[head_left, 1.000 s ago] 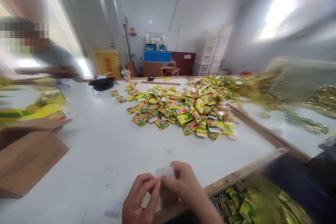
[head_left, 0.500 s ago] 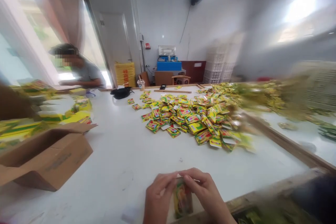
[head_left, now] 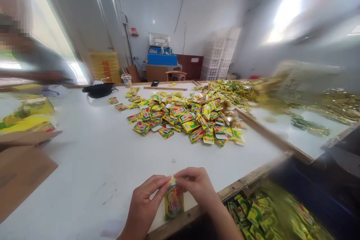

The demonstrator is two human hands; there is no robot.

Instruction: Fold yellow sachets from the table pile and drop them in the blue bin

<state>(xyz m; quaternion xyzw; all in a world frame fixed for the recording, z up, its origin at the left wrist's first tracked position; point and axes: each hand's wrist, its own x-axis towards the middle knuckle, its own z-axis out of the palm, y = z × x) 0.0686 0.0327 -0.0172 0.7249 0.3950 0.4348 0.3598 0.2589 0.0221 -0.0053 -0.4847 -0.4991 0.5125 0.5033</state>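
Head view: the left hand (head_left: 146, 206) and right hand (head_left: 197, 187) are curled nearly closed, their fingertips (head_left: 165, 180) pinching the top of a glossy yellow, green and red foil sachet (head_left: 174, 200), whose lower end reaches the wooden edge (head_left: 242, 187) of the white table (head_left: 92, 165). A heap of similar yellow sachets (head_left: 180, 116) lies at twelve o'clock, well apart from the hands. At nine o'clock, a co-worker's outstretched hand (head_left: 25, 138) sits just above a brown cardboard box (head_left: 19, 183). At four o'clock — below the table edge — lies a mass of loose sachets (head_left: 253, 213).
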